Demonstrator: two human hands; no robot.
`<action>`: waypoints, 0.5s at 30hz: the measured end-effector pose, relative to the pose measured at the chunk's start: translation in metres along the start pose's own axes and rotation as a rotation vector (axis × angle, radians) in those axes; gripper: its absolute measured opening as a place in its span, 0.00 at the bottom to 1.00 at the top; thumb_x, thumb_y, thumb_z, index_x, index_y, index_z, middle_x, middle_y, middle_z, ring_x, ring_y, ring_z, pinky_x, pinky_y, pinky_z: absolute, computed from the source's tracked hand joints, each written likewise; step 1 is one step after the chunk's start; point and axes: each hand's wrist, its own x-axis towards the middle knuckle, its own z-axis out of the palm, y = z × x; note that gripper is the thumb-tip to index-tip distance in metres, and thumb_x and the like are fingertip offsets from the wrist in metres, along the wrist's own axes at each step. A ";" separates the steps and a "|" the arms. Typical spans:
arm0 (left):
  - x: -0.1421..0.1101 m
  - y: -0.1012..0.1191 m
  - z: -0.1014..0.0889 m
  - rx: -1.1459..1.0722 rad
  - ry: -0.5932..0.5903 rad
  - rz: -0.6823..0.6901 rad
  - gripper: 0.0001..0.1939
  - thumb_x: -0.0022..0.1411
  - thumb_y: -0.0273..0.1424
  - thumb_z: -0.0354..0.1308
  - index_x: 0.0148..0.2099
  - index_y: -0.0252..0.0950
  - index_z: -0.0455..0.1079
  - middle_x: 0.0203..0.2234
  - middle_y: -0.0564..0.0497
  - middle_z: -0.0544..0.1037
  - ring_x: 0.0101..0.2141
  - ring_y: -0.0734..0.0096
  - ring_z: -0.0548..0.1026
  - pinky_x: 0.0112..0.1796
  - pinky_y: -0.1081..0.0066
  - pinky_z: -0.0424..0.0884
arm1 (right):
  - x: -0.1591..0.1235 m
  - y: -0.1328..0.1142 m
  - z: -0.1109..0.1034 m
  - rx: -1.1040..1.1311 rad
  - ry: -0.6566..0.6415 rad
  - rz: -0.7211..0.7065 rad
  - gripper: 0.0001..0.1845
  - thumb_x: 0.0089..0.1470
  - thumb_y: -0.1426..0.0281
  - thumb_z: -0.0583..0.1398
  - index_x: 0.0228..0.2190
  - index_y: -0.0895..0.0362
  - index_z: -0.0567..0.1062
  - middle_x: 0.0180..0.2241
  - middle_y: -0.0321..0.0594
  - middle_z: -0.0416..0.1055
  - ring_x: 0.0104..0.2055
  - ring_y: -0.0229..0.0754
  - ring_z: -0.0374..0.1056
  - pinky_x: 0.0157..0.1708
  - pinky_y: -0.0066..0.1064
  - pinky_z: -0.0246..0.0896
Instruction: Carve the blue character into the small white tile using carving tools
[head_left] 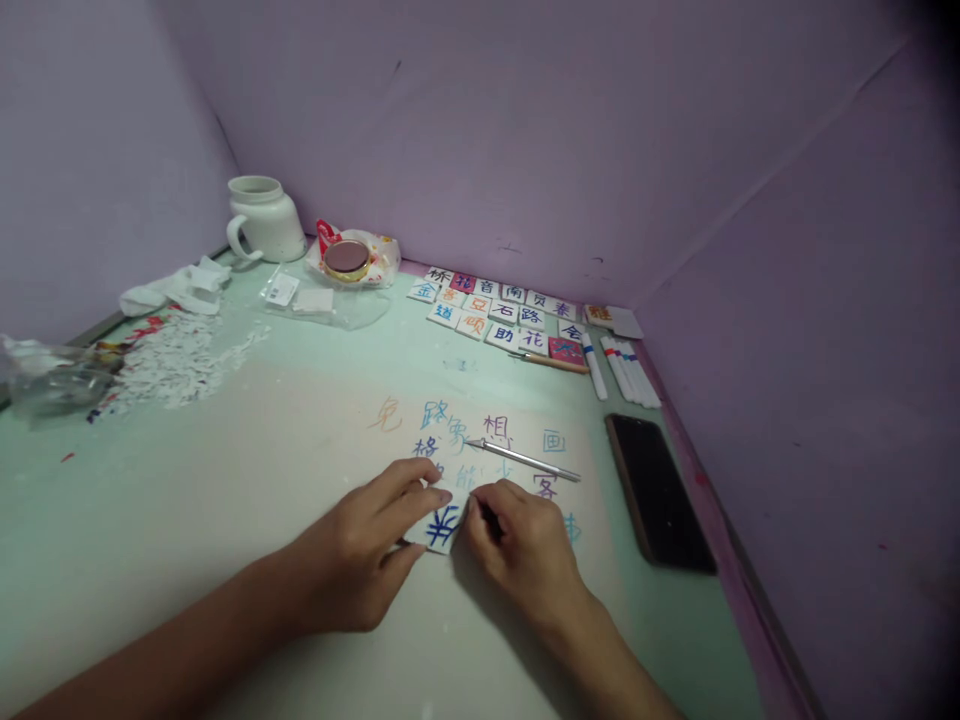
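Note:
Between my two hands a small white paper card with a dark blue handwritten character lies tilted just above or on the table. My left hand grips its left side, fingers over the top and thumb at the lower edge. Curled closed, my right hand pinches at the card's right edge; its fingertips are partly hidden. A silver craft knife rests beyond my hands. Around it, a large pale sheet carries several coloured handwritten characters, some covered by my hands.
Rows of character cards lie by the back wall, near a wooden-handled tool and markers. A phone is at right. Paper scraps, a white mug, a round tin and a clear bag stand left.

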 end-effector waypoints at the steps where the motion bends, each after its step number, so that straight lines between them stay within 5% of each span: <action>1: 0.000 -0.002 0.000 -0.022 -0.002 -0.014 0.22 0.59 0.17 0.50 0.56 0.32 0.60 0.51 0.36 0.67 0.54 0.59 0.68 0.52 0.63 0.71 | 0.000 0.000 0.001 -0.008 -0.010 0.005 0.13 0.53 0.74 0.53 0.22 0.58 0.73 0.18 0.34 0.67 0.18 0.33 0.60 0.21 0.26 0.49; 15: 0.005 -0.022 -0.007 -0.045 0.035 -0.114 0.26 0.51 0.18 0.47 0.52 0.32 0.68 0.47 0.43 0.76 0.49 0.65 0.74 0.51 0.66 0.72 | -0.001 -0.002 0.000 0.006 -0.248 -0.075 0.13 0.52 0.74 0.49 0.24 0.58 0.72 0.21 0.37 0.66 0.21 0.36 0.59 0.23 0.28 0.47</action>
